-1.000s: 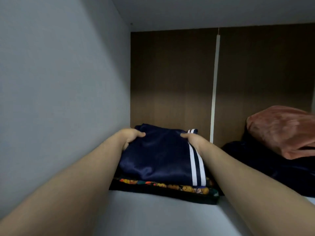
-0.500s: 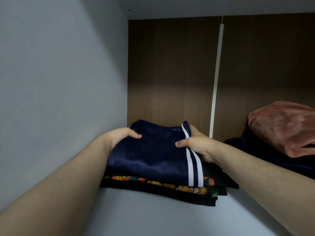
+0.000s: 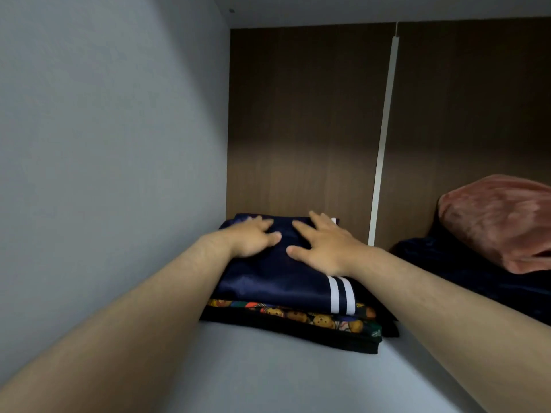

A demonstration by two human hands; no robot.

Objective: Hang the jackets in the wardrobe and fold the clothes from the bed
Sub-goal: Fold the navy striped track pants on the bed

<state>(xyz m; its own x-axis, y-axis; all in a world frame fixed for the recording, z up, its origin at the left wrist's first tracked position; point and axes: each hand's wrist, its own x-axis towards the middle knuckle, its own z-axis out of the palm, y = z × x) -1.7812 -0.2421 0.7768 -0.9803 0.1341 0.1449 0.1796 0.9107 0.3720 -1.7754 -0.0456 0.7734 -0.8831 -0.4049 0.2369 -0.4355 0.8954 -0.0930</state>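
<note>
From my end, the step in hand looks like the stowing part of the folding job. A folded navy garment (image 3: 277, 281) with two white stripes lies on top of a small stack on the wardrobe shelf (image 3: 268, 380), close to the grey side wall (image 3: 104, 144) and almost against the brown back panel (image 3: 298, 114). Under it I can see a folded piece with a bright cartoon print (image 3: 298, 316), and under that something black (image 3: 283, 336).

My left hand (image 3: 253, 238) lies flat on the far left part of the navy garment. My right hand (image 3: 323, 247) is beside it with its fingers spread, palm down on the cloth. Neither hand is gripping anything (both simply press on the top layer), and the thumbs nearly meet in the middle.

Off to the right, well apart from the stack, a pink bundle (image 3: 501, 222) sits on a dark blanket (image 3: 465, 278), past the white strip (image 3: 383, 138) that runs up the back panel.

I judge this piece as good as placed. The fabric looks shiny and likely slippery, so the next move calls for lifting both palms straight up instead of dragging them back, or the top fold may slide off. The right edge of the stack looks slightly staggered, so a nudge there might square it. The bed and the jackets are out of view, so I can't say how much is left.
</note>
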